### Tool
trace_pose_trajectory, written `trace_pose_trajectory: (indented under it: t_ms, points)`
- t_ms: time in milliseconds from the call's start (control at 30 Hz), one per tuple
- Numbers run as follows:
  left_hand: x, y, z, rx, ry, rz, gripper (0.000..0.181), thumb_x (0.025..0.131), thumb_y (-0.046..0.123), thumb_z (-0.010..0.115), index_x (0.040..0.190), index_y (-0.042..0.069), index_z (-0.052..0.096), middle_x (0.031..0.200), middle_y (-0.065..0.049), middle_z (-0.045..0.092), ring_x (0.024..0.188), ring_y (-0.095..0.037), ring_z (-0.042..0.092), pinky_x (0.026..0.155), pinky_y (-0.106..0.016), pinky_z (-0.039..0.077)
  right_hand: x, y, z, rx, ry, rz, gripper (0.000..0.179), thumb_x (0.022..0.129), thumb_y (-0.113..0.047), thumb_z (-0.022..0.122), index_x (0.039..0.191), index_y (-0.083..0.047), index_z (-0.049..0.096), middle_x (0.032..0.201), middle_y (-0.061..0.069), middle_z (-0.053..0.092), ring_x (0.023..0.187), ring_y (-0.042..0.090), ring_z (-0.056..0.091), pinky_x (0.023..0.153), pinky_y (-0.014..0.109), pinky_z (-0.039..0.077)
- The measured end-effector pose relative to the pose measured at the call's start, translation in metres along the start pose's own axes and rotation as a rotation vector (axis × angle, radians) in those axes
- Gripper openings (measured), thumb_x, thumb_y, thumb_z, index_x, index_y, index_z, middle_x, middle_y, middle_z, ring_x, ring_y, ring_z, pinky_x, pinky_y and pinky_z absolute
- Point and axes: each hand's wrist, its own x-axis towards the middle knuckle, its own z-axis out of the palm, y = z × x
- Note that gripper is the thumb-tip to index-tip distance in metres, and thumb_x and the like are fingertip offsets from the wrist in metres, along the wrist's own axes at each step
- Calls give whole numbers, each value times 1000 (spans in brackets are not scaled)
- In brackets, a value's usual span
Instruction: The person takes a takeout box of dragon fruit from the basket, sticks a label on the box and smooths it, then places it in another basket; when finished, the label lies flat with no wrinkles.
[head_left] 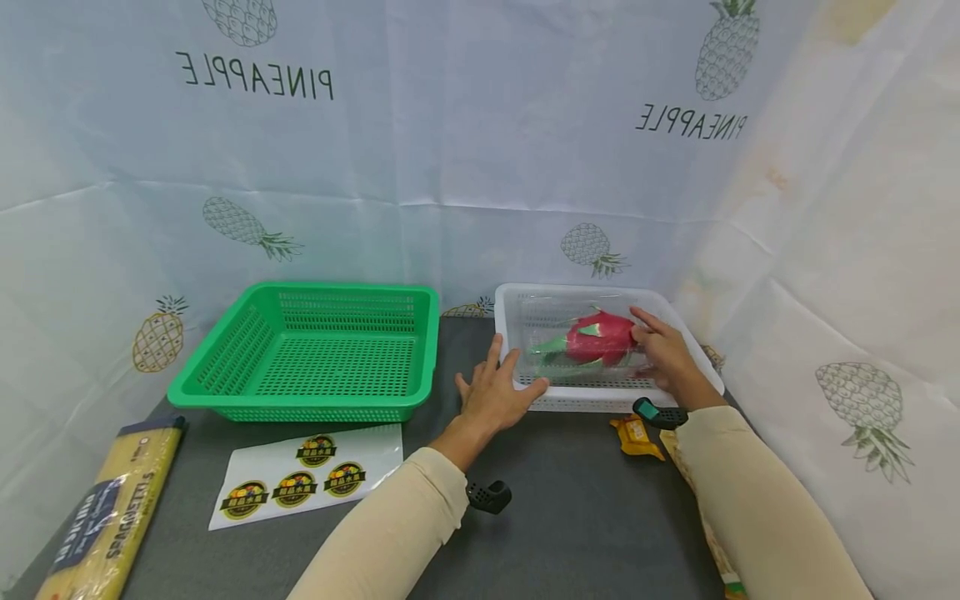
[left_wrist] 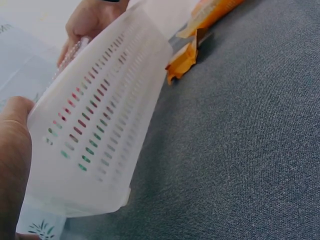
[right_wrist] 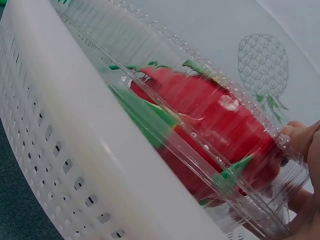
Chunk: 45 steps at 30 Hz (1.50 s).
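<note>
A red dragon fruit point(head_left: 600, 337) with green scales lies inside a clear plastic clamshell box point(right_wrist: 195, 145), set in the white basket point(head_left: 600, 403). My right hand point(head_left: 667, 350) grips the right end of that box, thumb and fingers around its edge in the right wrist view. At the basket's front left corner is my left hand point(head_left: 493, 396), its fingers spread, with the thumb at the rim. Through the slots of the basket wall point(left_wrist: 95, 120), red and green patches show in the left wrist view.
On the left stands a green basket point(head_left: 300, 413). A white sheet with round stickers point(head_left: 315, 475) lies before it, beside a spaghetti packet point(head_left: 112, 517). A small orange packet point(head_left: 636, 437) and a long packet point(head_left: 705, 521) lie near my right forearm. Pineapple-print cloth point(head_left: 480, 150) hangs behind.
</note>
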Motion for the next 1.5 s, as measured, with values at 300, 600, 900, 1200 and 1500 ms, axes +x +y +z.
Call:
trace_pose_trajectory:
  t_ms: [300, 600, 900, 1200, 1500]
  points:
    - [0, 0, 0, 13, -4, 5, 79, 87, 72, 46, 151, 27, 36, 161, 5, 2, 135, -34, 33, 102, -71, 7, -11, -4, -6, 30, 31, 24, 53, 104, -27, 43, 155, -28, 25, 153, 20, 18, 131, 44, 27, 81, 62, 47]
    - [0, 0, -2, 12, -8, 12, 80, 87, 72, 46, 151, 25, 36, 161, 4, 2, 134, -36, 33, 101, -72, 7, -22, -11, -14, 117, 34, 45, 53, 105, -26, 39, 155, -29, 23, 155, 19, 16, 131, 41, 26, 85, 64, 44]
    - [1, -1, -10, 32, -49, 33, 82, 87, 73, 44, 152, 24, 34, 161, 0, 3, 136, -37, 30, 100, -72, 11, -29, -17, -20, 133, 49, 36, 54, 104, -29, 43, 155, -31, 24, 156, 19, 15, 131, 42, 26, 82, 61, 47]
    - [0, 4, -29, -112, -81, 40, 85, 86, 74, 44, 156, 29, 22, 161, -5, 7, 141, -39, 14, 102, -70, 11, -42, -29, -20, 167, 26, 28, 54, 104, -27, 42, 155, -33, 23, 158, 17, 9, 134, 44, 22, 85, 62, 45]
    - [-3, 16, -48, -295, -8, 129, 88, 88, 72, 40, 157, 25, 12, 160, -9, 9, 140, -41, 16, 101, -70, 17, -55, -43, -16, 214, 7, 32, 54, 104, -26, 43, 154, -32, 25, 158, 17, 9, 130, 42, 26, 90, 67, 35]
